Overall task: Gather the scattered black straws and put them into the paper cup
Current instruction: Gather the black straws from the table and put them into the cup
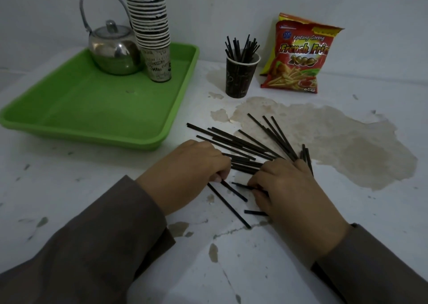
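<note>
Several black straws [245, 142] lie fanned out on the white table in front of me. My left hand [192, 167] rests palm down on the left end of the pile, fingers curled onto a few straws. My right hand [284, 188] presses on the right side of the pile, fingers closed over some straws, with others poking out beyond its knuckles. Loose straws [228, 205] lie between and below my hands. A dark paper cup [240, 76] stands upright farther back, holding several upright straws.
A green tray [76, 109] at the left carries a steel kettle [113, 49] and a tall stack of paper cups [150, 25]. A red snack bag [298, 56] leans against the wall right of the cup. The table's paint is peeled in brown patches [335, 141].
</note>
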